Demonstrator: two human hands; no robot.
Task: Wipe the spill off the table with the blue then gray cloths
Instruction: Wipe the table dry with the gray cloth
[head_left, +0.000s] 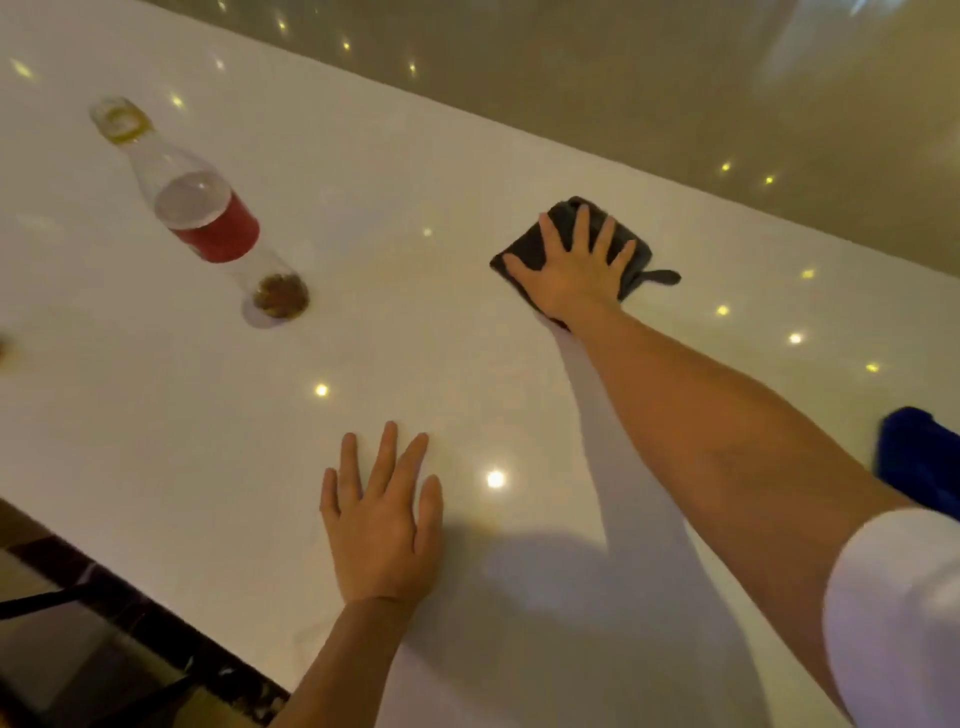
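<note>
My right hand (576, 270) lies flat with spread fingers on a folded dark gray cloth (524, 249), pressing it onto the glossy white table (415, 364) toward the far edge. A loop tag sticks out of the cloth at its right. The blue cloth (919, 457) sits bunched on the table at the right frame edge, untouched. My left hand (382, 525) rests palm down with fingers apart on the bare table near the front edge, holding nothing. No spill shows on the surface.
A clear plastic bottle (202, 213) with a red label and no cap stands at the left of the table, some liquid inside. The table's dark front edge (156, 623) runs along the lower left. Beyond the far edge lies shiny floor.
</note>
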